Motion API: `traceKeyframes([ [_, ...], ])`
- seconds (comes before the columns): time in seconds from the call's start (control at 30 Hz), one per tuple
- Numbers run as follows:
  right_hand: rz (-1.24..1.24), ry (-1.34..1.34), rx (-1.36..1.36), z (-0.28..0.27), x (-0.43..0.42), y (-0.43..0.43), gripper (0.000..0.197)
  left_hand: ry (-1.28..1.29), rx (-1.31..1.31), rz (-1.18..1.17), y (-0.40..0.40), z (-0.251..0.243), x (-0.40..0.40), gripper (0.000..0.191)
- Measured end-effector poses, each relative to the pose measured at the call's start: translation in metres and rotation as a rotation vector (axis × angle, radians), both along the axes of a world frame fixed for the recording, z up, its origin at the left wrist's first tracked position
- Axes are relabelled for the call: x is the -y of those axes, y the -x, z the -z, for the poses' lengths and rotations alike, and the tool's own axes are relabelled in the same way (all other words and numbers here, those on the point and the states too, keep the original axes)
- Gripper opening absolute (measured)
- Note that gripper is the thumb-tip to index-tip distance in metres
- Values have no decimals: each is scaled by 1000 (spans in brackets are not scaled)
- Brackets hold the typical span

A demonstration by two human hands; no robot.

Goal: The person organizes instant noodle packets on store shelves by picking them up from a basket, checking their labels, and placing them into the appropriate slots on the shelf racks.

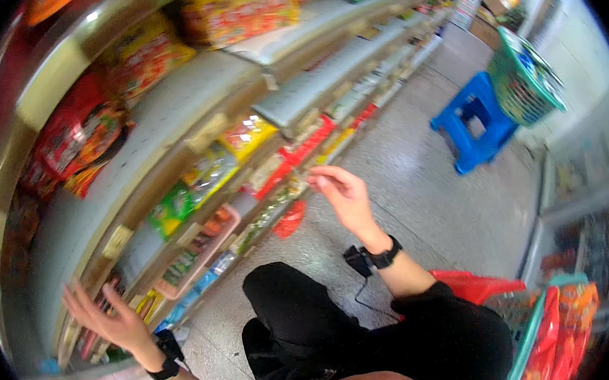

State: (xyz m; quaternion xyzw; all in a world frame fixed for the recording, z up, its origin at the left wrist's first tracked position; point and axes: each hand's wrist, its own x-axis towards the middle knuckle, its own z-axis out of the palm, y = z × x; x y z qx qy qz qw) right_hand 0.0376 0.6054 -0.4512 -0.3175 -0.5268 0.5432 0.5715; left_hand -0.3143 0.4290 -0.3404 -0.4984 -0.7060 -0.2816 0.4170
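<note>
My left hand point(107, 321) is at the lower left, fingers spread and holding nothing, in front of the lower store shelves. Near the picture's middle, my right hand point(340, 192) hangs over the floor beside the lowest shelf edge, fingers loosely curled with nothing between them. Each wrist wears a black strap with a small device. Between the hands lie a pink plastic tray point(233, 218) of small packets, a green packet point(173, 209) and yellow-edged packets point(248, 135) on the shelves. A red object point(289, 219) rests on the floor by the shelf foot.
Large red packets point(79, 128) and yellow-red packets point(245, 10) stand on upper shelves. A blue plastic stool point(475, 121) stands at the right, with a filled green basket point(526, 84) at it. Red bags point(551, 336) and a teal-rimmed container lie at lower right, near a glass-fronted case point(578, 209).
</note>
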Motion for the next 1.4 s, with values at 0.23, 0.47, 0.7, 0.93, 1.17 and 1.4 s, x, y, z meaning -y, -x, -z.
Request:
traceKeyframes([
  [0.23,74,-64,30,-5,19,-15,23,127,-182,-134,29,8,-1,50],
  [0.47,19,-39,32,1,54,-23,21,59,-302,-230,40,15,-4,53],
  [0.7,31,-91,-16,-27,105,-6,20,45,-351,-373,53,25,-8,54],
  [0.93,39,-57,-12,-44,179,9,19,-23,-418,-288,73,32,-14,54],
  [1.17,70,-145,-21,-56,257,9,17,35,-416,-329,110,45,-26,55],
  [1.4,150,-127,47,-68,310,-8,17,77,-369,-309,129,55,-46,57],
])
